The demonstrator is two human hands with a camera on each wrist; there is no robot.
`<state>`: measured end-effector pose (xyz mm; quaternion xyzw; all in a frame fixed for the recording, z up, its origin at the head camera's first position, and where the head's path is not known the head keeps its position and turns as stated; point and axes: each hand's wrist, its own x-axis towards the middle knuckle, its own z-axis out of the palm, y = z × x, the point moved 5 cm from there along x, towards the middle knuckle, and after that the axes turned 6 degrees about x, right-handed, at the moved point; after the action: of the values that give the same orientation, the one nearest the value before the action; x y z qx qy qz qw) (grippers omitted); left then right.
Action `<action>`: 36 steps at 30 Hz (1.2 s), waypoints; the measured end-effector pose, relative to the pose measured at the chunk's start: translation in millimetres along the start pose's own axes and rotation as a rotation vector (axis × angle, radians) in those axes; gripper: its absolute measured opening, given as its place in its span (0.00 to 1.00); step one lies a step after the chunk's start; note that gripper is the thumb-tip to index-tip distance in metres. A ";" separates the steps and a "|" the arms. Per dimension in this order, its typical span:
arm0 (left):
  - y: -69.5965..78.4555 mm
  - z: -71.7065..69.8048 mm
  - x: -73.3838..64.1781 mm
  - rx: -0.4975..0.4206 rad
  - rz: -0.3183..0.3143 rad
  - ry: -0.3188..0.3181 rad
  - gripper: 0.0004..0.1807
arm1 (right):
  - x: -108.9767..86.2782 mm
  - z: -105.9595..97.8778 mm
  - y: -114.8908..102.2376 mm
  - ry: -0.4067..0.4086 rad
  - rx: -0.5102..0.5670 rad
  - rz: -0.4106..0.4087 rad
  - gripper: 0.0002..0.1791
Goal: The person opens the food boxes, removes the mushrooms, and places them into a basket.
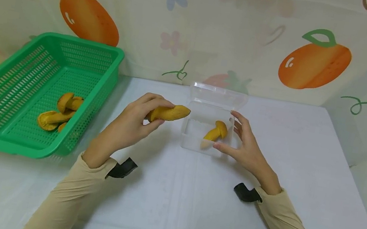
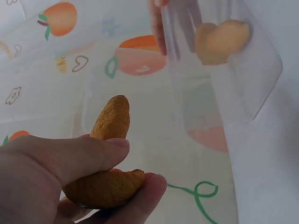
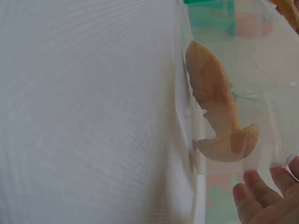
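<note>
My left hand [image 1: 131,122] grips a yellow-brown mushroom [image 1: 174,114] between thumb and fingers, its stem pointing right toward a clear plastic box [image 1: 187,142]. In the left wrist view, the stem of this held mushroom [image 2: 112,116] sticks out past the thumb, and the cap is partly covered by the fingers. A second mushroom [image 1: 216,132] lies inside the box, cap toward the back right; its full outline shows through the wall in the right wrist view. Around the box's right side, my right hand [image 1: 250,150] holds it, thumb at the front and fingers farther back.
At the left stands a green plastic basket [image 1: 28,150] with several mushrooms [image 1: 53,120] in it. The box's hinged lid [image 1: 219,96] stands raised at the back. A white cloth [image 1: 168,205] covers the table, and a fruit-patterned curtain [image 1: 202,24] hangs behind.
</note>
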<state>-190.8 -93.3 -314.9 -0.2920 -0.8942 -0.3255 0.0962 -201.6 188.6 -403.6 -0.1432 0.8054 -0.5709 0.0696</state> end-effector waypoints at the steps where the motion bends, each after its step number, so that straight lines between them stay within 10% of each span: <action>1: -0.8 -2.9 -0.9 0.010 -0.005 0.011 0.21 | 0.2 0.2 0.1 -0.001 0.001 0.000 0.54; 36: -33.1 -77.5 -57.3 0.161 -0.113 0.206 0.26 | 0.7 -0.1 0.8 0.003 -0.004 -0.007 0.54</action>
<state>-165.1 -189.6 -293.4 -0.1974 -0.9179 -0.2857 0.1920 -202.4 188.7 -404.3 -0.1453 0.8062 -0.5697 0.0661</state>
